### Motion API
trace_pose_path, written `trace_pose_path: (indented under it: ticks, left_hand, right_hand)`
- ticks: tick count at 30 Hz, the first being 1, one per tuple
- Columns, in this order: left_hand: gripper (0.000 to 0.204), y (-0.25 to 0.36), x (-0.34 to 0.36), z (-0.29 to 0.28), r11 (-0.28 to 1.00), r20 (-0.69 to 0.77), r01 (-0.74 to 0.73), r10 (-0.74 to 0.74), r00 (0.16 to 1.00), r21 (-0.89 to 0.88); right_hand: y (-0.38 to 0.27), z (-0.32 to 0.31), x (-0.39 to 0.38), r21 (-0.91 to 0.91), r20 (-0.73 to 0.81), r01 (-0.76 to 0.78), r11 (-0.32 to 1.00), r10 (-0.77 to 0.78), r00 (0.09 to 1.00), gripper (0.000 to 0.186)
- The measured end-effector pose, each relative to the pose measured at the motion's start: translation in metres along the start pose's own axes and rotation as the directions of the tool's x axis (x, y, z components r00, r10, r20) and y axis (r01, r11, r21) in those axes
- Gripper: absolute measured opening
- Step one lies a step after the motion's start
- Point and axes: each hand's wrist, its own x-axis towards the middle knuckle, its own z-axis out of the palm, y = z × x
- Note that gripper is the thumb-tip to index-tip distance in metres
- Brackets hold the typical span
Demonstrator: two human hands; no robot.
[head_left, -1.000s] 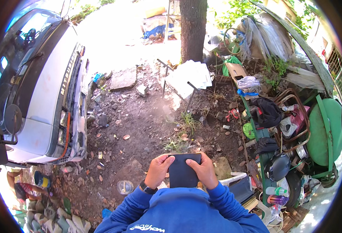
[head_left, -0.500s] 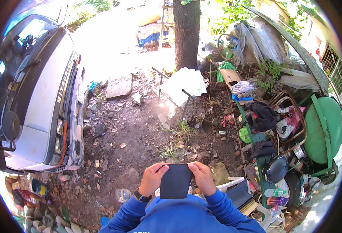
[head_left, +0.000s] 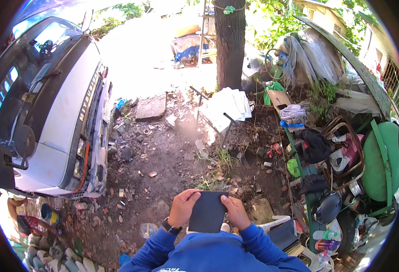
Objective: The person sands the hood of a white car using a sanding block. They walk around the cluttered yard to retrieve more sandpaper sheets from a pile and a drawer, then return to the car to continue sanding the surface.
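Observation:
Low in the middle of the head view, a flat, dark square sheet (head_left: 207, 214) hangs between my hands over the front of my blue top. My left hand (head_left: 182, 208) pinches its upper left corner, thumb on the near face, and has a dark watch on the wrist. My right hand (head_left: 233, 212) grips the upper right corner, also with the thumb on top. The fingers behind the sheet are hidden.
A white truck (head_left: 66, 140) stands left, with another person's bare limb and red patterned cloth (head_left: 29, 222) below it. Ahead are littered dirt, a slab (head_left: 150, 109), white sheets (head_left: 226, 103) and a tree (head_left: 229, 54). A cluttered green bench (head_left: 306, 172) runs along the right.
The dark sheet and both hands sit lower in the picture than a second ago. My thumbs have moved outward to the sheet's top corners. The surroundings have shifted in view as the camera moved.

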Motion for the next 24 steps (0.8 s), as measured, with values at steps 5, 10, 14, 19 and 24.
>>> trace_pose_path:
  ticks: [5, 10, 14, 19, 24]
  left_hand:
    - [0.018, 0.001, 0.006, -0.008, 0.996, -0.093, 0.023, -0.032, 0.995, -0.09]
    - [0.019, -0.005, 0.013, -0.008, 0.999, -0.161, -0.028, 0.031, 0.986, 0.022]
    - [0.02, 0.004, 0.017, -0.015, 0.999, -0.198, -0.019, 0.012, 0.98, -0.035]
    - [0.02, -0.002, 0.023, -0.016, 0.998, -0.264, -0.032, 0.017, 0.964, -0.052]
    - [0.018, -0.007, 0.025, -0.015, 0.966, -0.27, -0.052, -0.019, 0.963, -0.255]
  right_hand:
    - [-0.005, 0.01, -0.006, 0.061, 0.123, -0.018, 0.998, 0.011, 0.992, 0.039]
    - [0.008, 0.001, 0.008, 0.018, 0.174, -0.083, 0.996, 0.079, 0.982, 0.036]
    - [-0.009, 0.011, -0.004, 0.0, 0.272, -0.076, 0.997, 0.074, 0.96, 0.037]
    - [-0.009, 0.006, 0.001, -0.023, 0.322, -0.096, 0.995, 0.098, 0.942, 0.038]
    - [0.011, 0.0, 0.003, 0.004, 0.388, -0.132, 0.991, 0.12, 0.914, 0.038]
